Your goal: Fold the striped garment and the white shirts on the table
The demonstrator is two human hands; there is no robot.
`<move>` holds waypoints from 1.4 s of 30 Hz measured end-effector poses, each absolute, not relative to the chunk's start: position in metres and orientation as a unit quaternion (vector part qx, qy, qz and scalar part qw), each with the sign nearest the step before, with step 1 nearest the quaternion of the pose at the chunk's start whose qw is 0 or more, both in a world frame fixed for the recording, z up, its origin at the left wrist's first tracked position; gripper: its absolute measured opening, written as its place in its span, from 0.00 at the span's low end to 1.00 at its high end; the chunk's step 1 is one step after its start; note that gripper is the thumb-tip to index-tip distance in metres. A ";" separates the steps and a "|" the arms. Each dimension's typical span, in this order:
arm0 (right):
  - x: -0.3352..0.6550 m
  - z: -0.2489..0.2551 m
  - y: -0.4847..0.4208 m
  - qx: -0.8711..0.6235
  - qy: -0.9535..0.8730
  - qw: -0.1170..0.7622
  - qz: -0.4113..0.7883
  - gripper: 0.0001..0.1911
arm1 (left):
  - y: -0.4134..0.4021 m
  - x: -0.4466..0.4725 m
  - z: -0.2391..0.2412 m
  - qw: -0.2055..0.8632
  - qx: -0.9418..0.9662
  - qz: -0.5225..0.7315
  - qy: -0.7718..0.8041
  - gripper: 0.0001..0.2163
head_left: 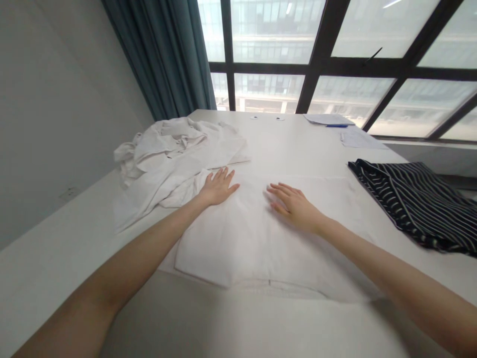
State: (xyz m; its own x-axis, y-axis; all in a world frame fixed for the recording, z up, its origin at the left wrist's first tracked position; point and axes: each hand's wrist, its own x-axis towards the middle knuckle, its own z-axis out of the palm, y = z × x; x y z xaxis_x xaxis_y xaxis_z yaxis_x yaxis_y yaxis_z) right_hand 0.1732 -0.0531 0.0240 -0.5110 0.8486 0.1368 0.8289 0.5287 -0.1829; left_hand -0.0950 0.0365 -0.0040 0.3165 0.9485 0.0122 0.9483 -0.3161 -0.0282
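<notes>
A white garment (261, 238), partly folded into a flat rectangle, lies on the white table (55, 258) in front of me. My left hand (218, 188) rests flat on its upper left part, fingers stretched out. My right hand (294, 204) lies palm down on the cloth a little to the right, fingers extended and pointing left. Neither hand holds anything. A crumpled pile of white clothing (171, 154) sits just left of my left hand, touching the folded piece.
A dark garment with thin white stripes (421, 199) lies at the table's right side. Papers (335, 122) and a blue pen (337, 126) are at the far edge by the window (316, 59). A teal curtain (164, 54) hangs at the back left beside a grey wall.
</notes>
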 end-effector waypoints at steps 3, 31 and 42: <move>0.181 0.005 -0.031 -0.559 -0.826 0.065 -0.013 0.29 | 0.037 -0.097 -0.006 0.021 -0.816 -0.006 -0.578 0.30; 0.208 -0.003 -0.029 -0.598 -0.801 0.027 0.017 0.34 | -0.075 -0.067 0.002 -0.028 -0.921 -0.025 -0.388 0.35; 0.286 -0.015 -0.039 -0.665 -0.746 0.035 -0.028 0.34 | -0.091 -0.101 0.007 -0.049 -0.926 0.020 -0.373 0.38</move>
State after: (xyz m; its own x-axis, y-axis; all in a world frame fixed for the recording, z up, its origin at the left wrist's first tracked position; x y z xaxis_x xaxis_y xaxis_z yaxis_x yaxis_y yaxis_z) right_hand 0.2864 -0.0388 -0.0147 -0.1132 0.9895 0.0902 0.9935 0.1141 -0.0048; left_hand -0.1012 -0.0910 0.0067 0.7210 0.6891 -0.0735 0.6930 -0.7171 0.0750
